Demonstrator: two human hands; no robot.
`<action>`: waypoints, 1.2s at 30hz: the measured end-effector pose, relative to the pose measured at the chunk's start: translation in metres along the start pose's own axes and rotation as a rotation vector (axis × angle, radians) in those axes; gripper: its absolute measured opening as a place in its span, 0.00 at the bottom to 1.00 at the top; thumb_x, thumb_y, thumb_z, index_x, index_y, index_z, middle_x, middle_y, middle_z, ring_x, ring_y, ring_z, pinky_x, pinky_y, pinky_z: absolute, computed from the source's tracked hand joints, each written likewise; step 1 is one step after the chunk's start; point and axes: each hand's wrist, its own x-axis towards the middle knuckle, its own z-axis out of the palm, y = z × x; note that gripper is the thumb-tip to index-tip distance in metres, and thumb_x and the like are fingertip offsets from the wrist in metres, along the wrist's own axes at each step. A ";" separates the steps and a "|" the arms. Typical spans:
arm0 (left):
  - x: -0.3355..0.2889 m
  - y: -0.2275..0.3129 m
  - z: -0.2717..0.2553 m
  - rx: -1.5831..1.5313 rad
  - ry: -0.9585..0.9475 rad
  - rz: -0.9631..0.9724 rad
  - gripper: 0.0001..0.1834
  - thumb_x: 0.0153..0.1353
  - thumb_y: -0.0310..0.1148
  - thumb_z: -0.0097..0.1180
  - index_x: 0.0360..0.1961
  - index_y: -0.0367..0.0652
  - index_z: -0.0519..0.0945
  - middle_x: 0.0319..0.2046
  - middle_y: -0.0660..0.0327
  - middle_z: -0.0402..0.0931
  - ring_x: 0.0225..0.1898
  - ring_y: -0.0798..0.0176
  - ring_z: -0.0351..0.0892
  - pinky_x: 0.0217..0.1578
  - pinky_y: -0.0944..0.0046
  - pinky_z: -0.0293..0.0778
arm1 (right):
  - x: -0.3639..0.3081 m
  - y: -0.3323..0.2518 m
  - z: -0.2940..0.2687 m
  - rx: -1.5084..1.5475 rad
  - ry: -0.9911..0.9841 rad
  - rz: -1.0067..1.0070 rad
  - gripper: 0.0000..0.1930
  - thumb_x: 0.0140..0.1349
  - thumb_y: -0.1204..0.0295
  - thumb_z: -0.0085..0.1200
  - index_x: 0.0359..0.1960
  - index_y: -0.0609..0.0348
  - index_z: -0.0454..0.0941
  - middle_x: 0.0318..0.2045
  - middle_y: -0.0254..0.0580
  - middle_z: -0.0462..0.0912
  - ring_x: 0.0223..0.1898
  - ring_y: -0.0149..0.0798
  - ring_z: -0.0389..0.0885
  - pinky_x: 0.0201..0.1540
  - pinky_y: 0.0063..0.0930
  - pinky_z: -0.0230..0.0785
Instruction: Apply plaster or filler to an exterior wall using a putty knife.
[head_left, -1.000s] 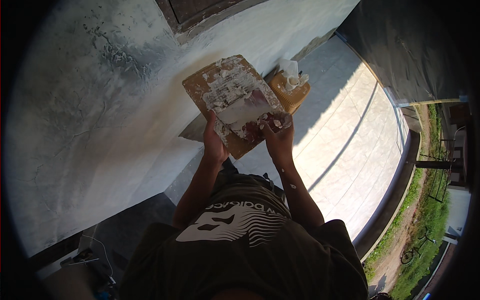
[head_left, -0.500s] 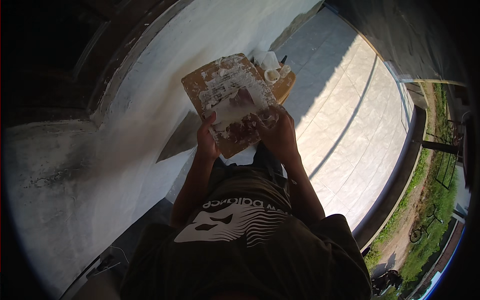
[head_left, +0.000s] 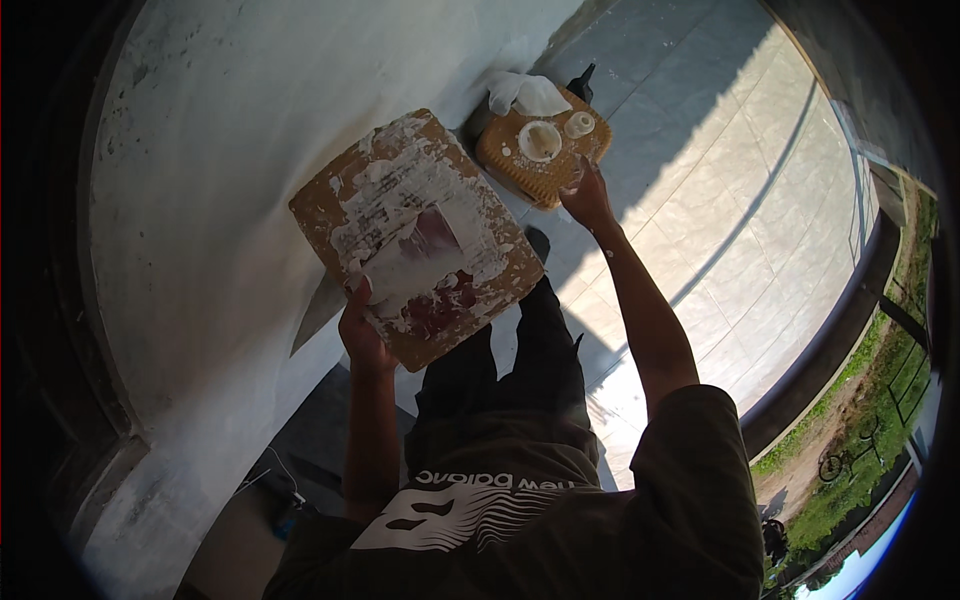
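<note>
A square tan board [head_left: 330,215], tilted, is smeared with white paste and has dark reddish patches and a milky sheet at its middle. My left hand [head_left: 365,335] grips its lower left edge, thumb on the face and other fingers hidden behind. My right hand [head_left: 590,203] is stretched out to the near right edge of a yellow-brown woven-looking stool [head_left: 505,140]. Its fingers are closed around something small and pale that I cannot make out. On the stool stand a white round tub [head_left: 540,142] and a smaller translucent cup [head_left: 579,124].
A crumpled white plastic bag [head_left: 530,95] lies on the stool's far side, with a black object [head_left: 582,82] behind it. A whitish wall [head_left: 220,150] runs along the left. Grey tiles [head_left: 690,100] cover the floor, partly sunlit. A low ledge [head_left: 815,370] borders it at right.
My right hand has left the board's face and reached forward and right to the stool. The board, still in my left hand, has shifted left, away from the stool.
</note>
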 end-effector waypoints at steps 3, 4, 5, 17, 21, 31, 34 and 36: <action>-0.006 0.006 -0.019 0.122 0.040 0.026 0.26 0.61 0.34 0.47 0.58 0.36 0.60 0.52 0.52 0.68 0.54 0.53 0.70 0.55 0.53 0.66 | 0.001 0.001 0.042 -0.308 0.024 -0.277 0.41 0.41 0.78 0.57 0.62 0.56 0.56 0.54 0.56 0.66 0.58 0.55 0.64 0.55 0.44 0.61; -0.004 0.005 -0.026 0.126 0.054 0.014 0.26 0.61 0.34 0.47 0.58 0.36 0.60 0.52 0.52 0.68 0.54 0.53 0.70 0.55 0.53 0.66 | 0.008 0.000 0.049 -0.467 -0.046 -0.324 0.45 0.41 0.80 0.57 0.64 0.50 0.50 0.58 0.55 0.62 0.60 0.55 0.59 0.57 0.48 0.57; 0.008 0.002 -0.034 0.131 0.061 -0.007 0.26 0.61 0.34 0.47 0.59 0.36 0.60 0.53 0.52 0.67 0.54 0.53 0.69 0.55 0.53 0.66 | 0.020 0.002 0.049 -0.627 -0.055 -0.400 0.49 0.41 0.81 0.56 0.67 0.44 0.44 0.61 0.53 0.57 0.63 0.55 0.55 0.60 0.51 0.53; 0.064 -0.030 -0.073 0.174 0.024 -0.054 0.27 0.61 0.35 0.44 0.61 0.38 0.57 0.55 0.51 0.65 0.56 0.52 0.67 0.56 0.52 0.63 | 0.097 0.008 0.110 -0.834 -0.374 -0.526 0.45 0.40 0.76 0.64 0.63 0.45 0.55 0.57 0.49 0.63 0.55 0.54 0.67 0.53 0.50 0.66; 0.066 -0.033 -0.077 0.136 0.012 -0.011 0.25 0.61 0.36 0.44 0.56 0.32 0.64 0.53 0.52 0.69 0.53 0.56 0.71 0.54 0.56 0.65 | 0.087 -0.001 0.123 -0.964 -0.286 -0.535 0.36 0.42 0.76 0.62 0.58 0.54 0.63 0.54 0.49 0.65 0.52 0.56 0.70 0.46 0.45 0.72; 0.056 -0.029 -0.083 0.185 -0.001 -0.021 0.24 0.62 0.35 0.43 0.56 0.32 0.65 0.51 0.52 0.70 0.52 0.56 0.71 0.54 0.57 0.66 | 0.074 -0.018 0.141 -0.823 -0.410 -0.350 0.35 0.37 0.76 0.65 0.52 0.57 0.66 0.51 0.50 0.66 0.45 0.53 0.74 0.38 0.42 0.76; 0.053 -0.028 -0.086 0.176 -0.007 0.001 0.24 0.62 0.35 0.43 0.56 0.33 0.64 0.52 0.53 0.70 0.52 0.56 0.71 0.54 0.57 0.66 | 0.066 -0.022 0.144 -0.856 -0.352 -0.317 0.33 0.37 0.77 0.64 0.51 0.58 0.67 0.50 0.51 0.67 0.43 0.54 0.75 0.37 0.40 0.76; 0.051 -0.026 -0.088 0.124 -0.021 -0.034 0.24 0.62 0.36 0.43 0.57 0.33 0.64 0.52 0.53 0.69 0.52 0.56 0.71 0.54 0.57 0.65 | 0.063 -0.025 0.148 -0.892 -0.326 -0.305 0.33 0.39 0.78 0.62 0.52 0.58 0.66 0.49 0.50 0.68 0.43 0.53 0.76 0.37 0.40 0.76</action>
